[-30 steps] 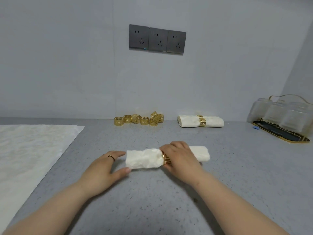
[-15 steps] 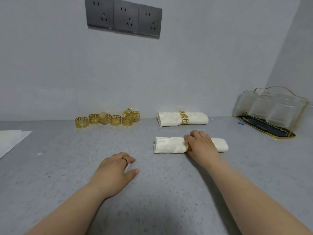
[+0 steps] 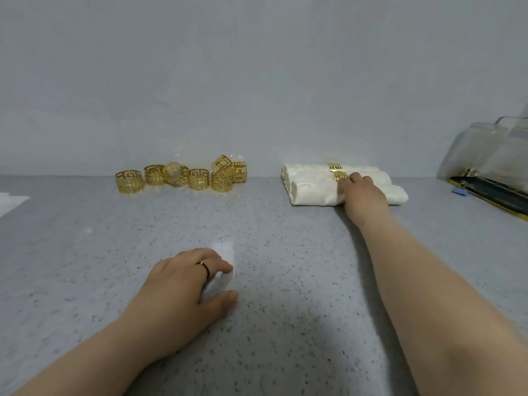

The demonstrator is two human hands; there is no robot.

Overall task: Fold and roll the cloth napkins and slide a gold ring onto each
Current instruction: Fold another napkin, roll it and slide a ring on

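Observation:
Two rolled white napkins lie side by side against the back wall. The rear napkin (image 3: 303, 169) wears a gold ring (image 3: 334, 166). The front napkin (image 3: 311, 192) also carries a gold ring (image 3: 340, 176), partly hidden by my right hand (image 3: 363, 192), whose fingers curl over the roll at the ring. My left hand (image 3: 185, 292) rests on the grey counter (image 3: 285, 281) nearer to me, fingers loosely curled, holding nothing. Several loose gold rings (image 3: 183, 178) sit in a cluster by the wall to the left of the napkins.
A gold-rimmed tray with clear glass jars (image 3: 491, 178) stands at the far right, with a small blue object (image 3: 458, 192) beside it. A corner of flat white cloth (image 3: 11, 200) shows at the left edge. The wall runs right behind the napkins.
My right hand carried the ringed napkin away from me and set it beside the first one at the wall. My left hand let go of it and now rests on the counter.

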